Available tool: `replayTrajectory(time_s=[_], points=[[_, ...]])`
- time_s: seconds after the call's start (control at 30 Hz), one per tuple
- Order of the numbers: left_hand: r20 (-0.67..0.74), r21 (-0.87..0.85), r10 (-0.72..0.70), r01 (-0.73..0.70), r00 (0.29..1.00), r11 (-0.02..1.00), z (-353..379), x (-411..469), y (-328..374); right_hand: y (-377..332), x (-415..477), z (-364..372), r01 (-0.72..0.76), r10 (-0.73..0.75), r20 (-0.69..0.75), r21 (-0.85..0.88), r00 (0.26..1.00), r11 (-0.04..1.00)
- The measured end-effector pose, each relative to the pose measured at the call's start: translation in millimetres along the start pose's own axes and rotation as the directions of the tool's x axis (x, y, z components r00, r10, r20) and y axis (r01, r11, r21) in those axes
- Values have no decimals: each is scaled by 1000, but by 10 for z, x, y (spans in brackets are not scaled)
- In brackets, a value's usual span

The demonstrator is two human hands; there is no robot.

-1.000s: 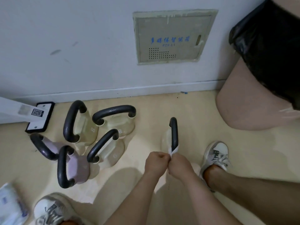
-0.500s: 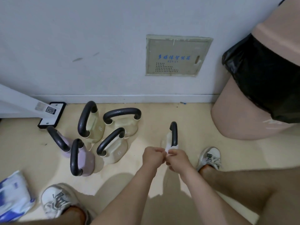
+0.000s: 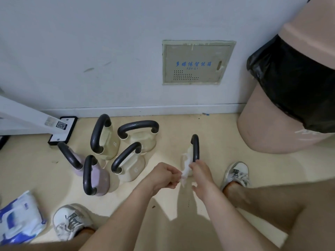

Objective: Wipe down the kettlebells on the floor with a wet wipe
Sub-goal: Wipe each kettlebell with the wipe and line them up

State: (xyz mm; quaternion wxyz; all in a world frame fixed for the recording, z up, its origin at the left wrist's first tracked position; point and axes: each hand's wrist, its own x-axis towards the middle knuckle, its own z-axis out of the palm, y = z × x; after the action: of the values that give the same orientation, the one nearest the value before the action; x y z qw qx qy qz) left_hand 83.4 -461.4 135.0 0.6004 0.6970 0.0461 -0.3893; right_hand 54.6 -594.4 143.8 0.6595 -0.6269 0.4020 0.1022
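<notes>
Gripping a crumpled white wet wipe (image 3: 185, 170) at both ends, a person crouches over a lone kettlebell (image 3: 195, 147) on the pale yellow floor (image 3: 217, 127). The left hand (image 3: 163, 176) is curled, its fingers pinching 1 end of the wipe. The right hand (image 3: 200, 175) pinches the other end at the foot of the kettlebell's handle, thumb sticking out below. The kettlebell stands upright and is seen edge-on: a thin black loop of a handle over a cream body, most of it hidden behind the wipe and the right hand. It sits apart from 5 other kettlebells (image 3: 135, 169) clustered to its left (3 cream, 2 lilac, all with the same black handles), which stand close together near the white wall. A blue-and-white wipe pack (image 3: 20, 220) lies at the lower left beside a white sneaker (image 3: 72, 219). A tan bin lined with a black bag (image 3: 293, 91) stands at the right.
</notes>
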Motion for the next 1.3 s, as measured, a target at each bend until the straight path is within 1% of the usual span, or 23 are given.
replayTrajectory(time_s=[0.07, 0.13, 0.17, 0.23, 0.27, 0.33, 0.37, 0.47, 0.53, 0.6, 0.73, 0.8, 0.9, 0.97, 1.0, 1.07, 1.1, 1.13, 1.17, 1.2, 1.23, 1.27, 1.3], points=[[150, 0, 1, -1, 989, 1000, -90, -129, 112, -32, 11, 72, -25, 22, 79, 33, 997, 999], [216, -89, 33, -14, 976, 996, -207, -250, 250, -51, 44, 132, -54, 38, 208, 74, 978, 996], [210, -171, 53, -17, 976, 985, -283, -297, 326, -64, 44, 170, -83, 47, 323, 98, 945, 992], [134, -317, 72, -26, 988, 948, -462, -379, 467, -99, 12, 254, -134, 67, 555, 82, 829, 988], [80, -346, 81, -48, 994, 937, -558, -410, 517, -109, 19, 302, -130, 71, 634, 46, 770, 990], [-38, -349, 105, -112, 994, 930, -731, -468, 576, -115, 19, 428, -57, 66, 714, -36, 697, 998], [-108, -341, 111, -142, 988, 929, -822, -494, 583, -128, 3, 497, -26, 55, 727, -51, 685, 998], [-281, -334, 109, -204, 954, 920, -1118, -525, 519, -104, 28, 677, -64, 37, 751, 7, 659, 998], [-355, -347, 78, -209, 932, 914, -1295, -515, 426, -79, 86, 793, -33, 16, 724, 10, 690, 999], [-428, -364, 43, -216, 903, 906, -1436, -486, 331, -63, 166, 921, 59, -23, 683, -30, 730, 998], [-493, -388, -1, -219, 870, 895, -1649, -395, 201, -104, 257, 1187, 327, -164, 587, -182, 793, 927], [-490, -407, -39, -189, 871, 894, -1760, -339, 150, -96, 323, 1301, 388, -209, 576, -206, 790, 898], [-535, -388, -55, -187, 843, 903, -1920, -233, 76, -51, 412, 1423, 410, -211, 586, -230, 782, 882], [-618, -294, -10, -219, 786, 930, -2006, -127, 29, -29, 498, 1512, 397, -222, 542, -230, 810, 888], [-672, -192, 34, -218, 740, 957, -2042, -61, 2, -28, 543, 1575, 386, -233, 499, -230, 835, 893], [-768, 138, 179, -114, 615, 984, -2062, 49, -72, -29, 632, 1731, 373, -254, 407, -246, 878, 895], [-795, 329, 288, -19, 534, 944, -2047, 77, -118, -18, 676, 1820, 382, -270, 373, -267, 888, 885], [-789, 497, 418, 68, 450, 865, -2030, 104, -179, 1, 716, 1903, 401, -286, 356, -310, 890, 862], [-739, 633, 541, 137, 402, 762, -1984, 128, -248, 19, 740, 1979, 416, -288, 356, -366, 889, 833], [-663, 731, 627, 170, 410, 661, -1928, 177, -340, 40, 758, 2040, 427, -284, 363, -414, 887, 804], [-585, 793, 655, 168, 479, 586, -1855, 234, -418, 56, 766, 2085, 429, -280, 361, -450, 890, 783], [-529, 810, 605, 141, 595, 569, -1779, 296, -479, 73, 773, 2122, 434, -291, 345, -477, 892, 764], [-499, 789, 501, 133, 707, 599, -1704, 362, -535, 93, 772, 2149, 445, -321, 318, -489, 892, 750]])
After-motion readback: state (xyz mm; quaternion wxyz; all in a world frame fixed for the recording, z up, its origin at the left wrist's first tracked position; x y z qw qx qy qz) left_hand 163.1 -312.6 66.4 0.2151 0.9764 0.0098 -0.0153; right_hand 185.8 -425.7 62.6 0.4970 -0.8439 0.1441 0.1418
